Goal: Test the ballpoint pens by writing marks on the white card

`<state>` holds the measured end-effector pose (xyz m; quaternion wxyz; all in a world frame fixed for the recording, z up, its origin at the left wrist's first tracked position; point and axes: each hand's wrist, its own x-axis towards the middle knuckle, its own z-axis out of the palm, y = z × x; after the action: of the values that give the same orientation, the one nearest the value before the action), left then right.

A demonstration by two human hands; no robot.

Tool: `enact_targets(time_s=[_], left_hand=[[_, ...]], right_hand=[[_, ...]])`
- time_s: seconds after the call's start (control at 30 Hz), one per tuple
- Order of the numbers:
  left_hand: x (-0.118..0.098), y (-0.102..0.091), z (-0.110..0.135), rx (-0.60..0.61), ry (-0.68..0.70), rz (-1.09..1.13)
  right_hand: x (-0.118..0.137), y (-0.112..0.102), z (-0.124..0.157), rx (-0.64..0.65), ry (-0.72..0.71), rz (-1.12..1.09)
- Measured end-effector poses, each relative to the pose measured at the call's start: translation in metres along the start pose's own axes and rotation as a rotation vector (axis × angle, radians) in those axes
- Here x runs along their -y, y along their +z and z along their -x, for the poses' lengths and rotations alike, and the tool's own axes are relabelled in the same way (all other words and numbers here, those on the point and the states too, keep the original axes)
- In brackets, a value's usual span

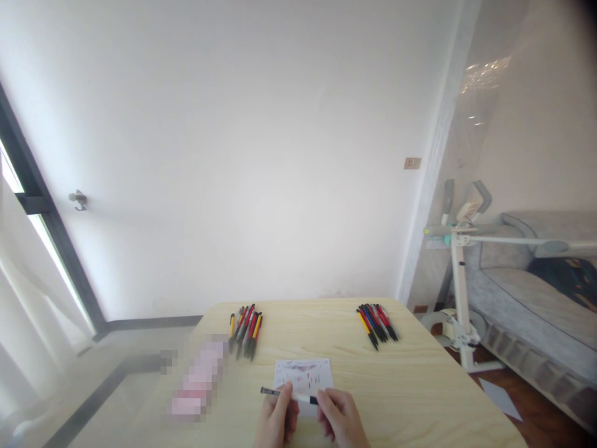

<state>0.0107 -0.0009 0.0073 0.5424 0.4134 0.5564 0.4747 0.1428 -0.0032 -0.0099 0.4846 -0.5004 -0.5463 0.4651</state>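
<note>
A black-and-white pen (302, 397) lies level between my hands, above the table's near part. My left hand (276, 415) is closed around its left part, with the thumb on top of the barrel. At the black right end of the pen, the fingers of my right hand (340, 413) pinch it. Beneath them is a small white sheet of paper (326, 368) with dark and reddish marks, partly covered by my hands. I cannot make out the writing.
On the light wood table (396, 386), several pens (245, 330) lie bunched at the back left, and another bunch of pens (377, 323) at the back right. A blurred pink patch (198, 379) covers the left edge. Exercise equipment (459, 280) and a sofa (517, 280) stand to the right.
</note>
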Motion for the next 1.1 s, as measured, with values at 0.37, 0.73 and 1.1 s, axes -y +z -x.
enact_targets(time_s=[0.37, 0.73, 1.1], left_hand=[[-0.010, 0.000, 0.008, 0.063, -0.019, -0.108], [-0.002, -0.002, 0.001, 0.095, -0.009, -0.062], [-0.005, -0.002, 0.003, -0.012, -0.035, 0.100]], right_hand=[[-0.002, -0.002, 0.000, -0.020, 0.014, -0.020], [0.003, -0.003, 0.001, 0.004, 0.036, 0.015], [0.000, -0.007, 0.002, -0.130, -0.044, -0.025]])
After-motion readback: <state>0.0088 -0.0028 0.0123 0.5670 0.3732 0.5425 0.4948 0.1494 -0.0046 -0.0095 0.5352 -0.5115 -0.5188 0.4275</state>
